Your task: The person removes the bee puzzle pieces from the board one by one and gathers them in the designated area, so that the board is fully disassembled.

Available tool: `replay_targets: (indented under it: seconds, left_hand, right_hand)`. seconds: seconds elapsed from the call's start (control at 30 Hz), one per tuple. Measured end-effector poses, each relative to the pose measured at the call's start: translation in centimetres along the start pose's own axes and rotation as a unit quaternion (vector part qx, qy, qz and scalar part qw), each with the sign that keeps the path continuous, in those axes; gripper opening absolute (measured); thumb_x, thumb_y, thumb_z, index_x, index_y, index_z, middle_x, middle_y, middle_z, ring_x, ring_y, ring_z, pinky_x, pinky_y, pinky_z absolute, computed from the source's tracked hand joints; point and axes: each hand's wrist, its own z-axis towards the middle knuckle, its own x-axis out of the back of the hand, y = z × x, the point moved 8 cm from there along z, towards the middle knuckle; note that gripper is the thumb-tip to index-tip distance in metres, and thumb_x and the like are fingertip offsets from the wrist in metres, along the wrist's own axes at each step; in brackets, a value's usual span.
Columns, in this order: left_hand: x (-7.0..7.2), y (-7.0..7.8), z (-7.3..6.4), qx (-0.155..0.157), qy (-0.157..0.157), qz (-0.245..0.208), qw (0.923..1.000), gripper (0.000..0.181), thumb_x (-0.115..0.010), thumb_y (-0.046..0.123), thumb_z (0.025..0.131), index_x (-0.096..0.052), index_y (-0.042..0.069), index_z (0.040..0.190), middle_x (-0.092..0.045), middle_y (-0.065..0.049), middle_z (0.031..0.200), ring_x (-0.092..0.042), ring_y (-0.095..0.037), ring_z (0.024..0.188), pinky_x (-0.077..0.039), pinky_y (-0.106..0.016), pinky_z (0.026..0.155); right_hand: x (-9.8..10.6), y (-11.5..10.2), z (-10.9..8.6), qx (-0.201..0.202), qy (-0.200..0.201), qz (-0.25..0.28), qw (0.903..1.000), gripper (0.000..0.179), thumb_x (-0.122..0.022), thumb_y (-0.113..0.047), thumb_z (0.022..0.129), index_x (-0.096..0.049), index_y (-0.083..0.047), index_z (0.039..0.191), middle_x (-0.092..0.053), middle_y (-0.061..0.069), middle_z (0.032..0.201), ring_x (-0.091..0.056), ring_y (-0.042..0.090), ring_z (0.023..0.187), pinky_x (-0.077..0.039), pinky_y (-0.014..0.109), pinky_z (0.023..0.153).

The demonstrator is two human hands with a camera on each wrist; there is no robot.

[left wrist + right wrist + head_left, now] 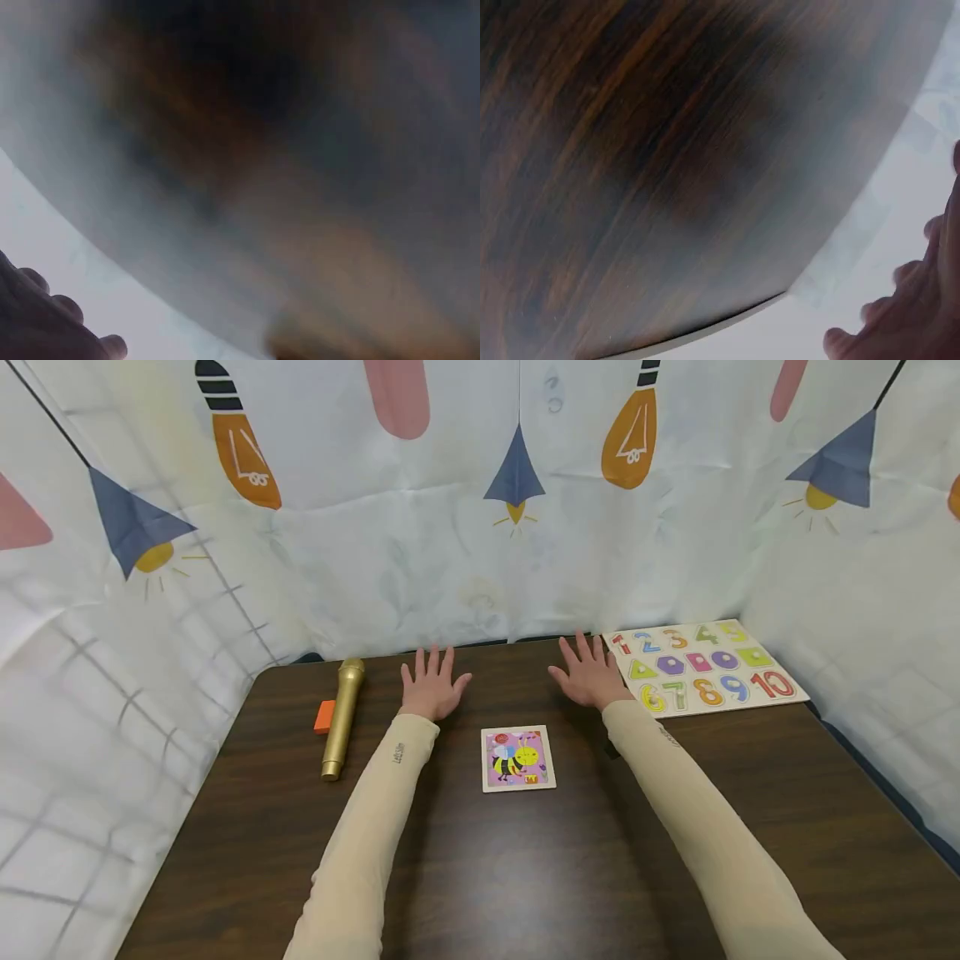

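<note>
My left hand (431, 687) reaches over the far part of the dark wooden table, fingers spread and straight, holding nothing. To the right, my right hand (588, 677) has its fingers spread too, also holding nothing, close to the left edge of a number-and-shape puzzle board (705, 667). A small square bee puzzle (519, 759) lies flat between the forearms, nearer to me than both hands. In the left wrist view a few fingertips (69, 307) show at the lower left; in the right wrist view, fingers (907, 319) show at the lower right.
Left of my left arm a gold microphone (343, 718) lies lengthwise on the table (517, 877), beside an orange block (325, 717). A white curtain (420, 560) printed with lamps and bulbs hangs behind the table's far edge and along both sides.
</note>
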Motion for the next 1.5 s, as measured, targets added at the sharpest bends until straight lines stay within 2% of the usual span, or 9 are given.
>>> replay_targets:
  seconds: [0.13, 0.27, 0.4, 0.5, 0.63, 0.87, 1.23, 1.5]
  left_hand:
    - [-0.8, 1.1, -0.7, -0.037, -0.019, -0.036, 0.9985, 0.071, -0.031, 0.052, 0.103, -0.008, 0.013, 0.158, -0.002, -0.016, 0.163, -0.001, -0.038, 0.148, -0.008, -0.059, 0.114]
    - [-1.3, 2.7, -2.2, -0.09, -0.039, -0.082, 0.9917, 0.067, -0.045, 0.043, 0.103, -0.027, 0.003, 0.153, -0.016, -0.019, 0.16, -0.017, -0.035, 0.146, -0.021, -0.052, 0.114]
    - [-1.3, 4.5, -4.4, -0.128, -0.048, -0.155, 0.9785, 0.054, -0.059, 0.032, 0.098, -0.048, 0.0, 0.14, -0.041, -0.019, 0.147, -0.041, -0.031, 0.134, -0.033, -0.045, 0.109]
    - [-1.1, 5.3, -5.8, -0.143, -0.043, -0.188, 0.9709, 0.045, -0.066, 0.024, 0.094, -0.057, -0.001, 0.131, -0.054, -0.017, 0.128, -0.053, -0.029, 0.114, -0.043, -0.043, 0.099]
    - [-1.1, 5.6, -7.2, -0.141, -0.045, -0.209, 0.9668, 0.037, -0.071, 0.017, 0.091, -0.063, 0.0, 0.122, -0.058, -0.012, 0.11, -0.054, -0.023, 0.094, -0.047, -0.038, 0.084]
    - [-1.6, 4.9, -8.0, -0.129, -0.069, -0.232, 0.9615, 0.034, -0.077, 0.016, 0.085, -0.068, 0.0, 0.114, -0.059, -0.007, 0.096, -0.052, -0.018, 0.085, -0.046, -0.033, 0.078]
    - [-1.9, 4.7, -8.5, -0.116, -0.081, -0.243, 0.9596, 0.029, -0.08, 0.016, 0.082, -0.069, 0.002, 0.106, -0.06, -0.006, 0.09, -0.052, -0.016, 0.081, -0.045, -0.031, 0.074]
    - [-2.0, 5.0, -8.5, -0.126, -0.072, -0.232, 0.9617, 0.028, -0.08, 0.014, 0.081, -0.07, 0.002, 0.105, -0.06, -0.006, 0.09, -0.053, -0.016, 0.082, -0.046, -0.031, 0.074]
  right_hand:
    - [0.7, -0.5, -0.7, 0.013, 0.033, 0.031, 0.9989, 0.065, -0.043, -0.042, 0.103, -0.026, -0.006, 0.154, -0.02, 0.022, 0.158, -0.018, 0.044, 0.143, -0.02, 0.058, 0.112]
    - [1.2, -1.9, -2.1, 0.039, 0.043, 0.091, 0.9941, 0.051, -0.055, -0.031, 0.099, -0.049, 0.0, 0.139, -0.047, 0.023, 0.137, -0.045, 0.038, 0.125, -0.037, 0.051, 0.104]
    - [1.3, -3.7, -4.1, 0.069, 0.023, 0.16, 0.9844, 0.039, -0.061, -0.023, 0.097, -0.059, 0.001, 0.127, -0.059, 0.017, 0.118, -0.055, 0.029, 0.105, -0.046, 0.045, 0.094]
    - [1.1, -4.8, -5.5, 0.086, 0.006, 0.192, 0.9776, 0.034, -0.063, -0.021, 0.095, -0.062, 0.0, 0.122, -0.061, 0.013, 0.11, -0.056, 0.025, 0.098, -0.048, 0.041, 0.088]
    - [0.4, -5.8, -6.9, 0.095, -0.012, 0.213, 0.9725, 0.032, -0.064, -0.021, 0.095, -0.063, -0.002, 0.12, -0.063, 0.008, 0.106, -0.057, 0.022, 0.094, -0.049, 0.038, 0.085]
    - [-0.8, -6.6, -8.0, 0.089, -0.028, 0.242, 0.9657, 0.029, -0.065, -0.021, 0.094, -0.064, -0.004, 0.117, -0.063, 0.004, 0.101, -0.057, 0.02, 0.091, -0.05, 0.036, 0.083]
    - [-2.8, -8.3, -8.2, 0.096, -0.046, 0.253, 0.9617, 0.028, -0.066, -0.022, 0.093, -0.065, -0.006, 0.116, -0.064, 0.002, 0.1, -0.057, 0.017, 0.09, -0.05, 0.035, 0.087]
    - [-3.7, -10.0, -8.3, 0.132, -0.047, 0.274, 0.9514, 0.026, -0.068, -0.019, 0.092, -0.067, -0.004, 0.114, -0.065, 0.001, 0.098, -0.06, 0.014, 0.089, -0.05, 0.034, 0.085]
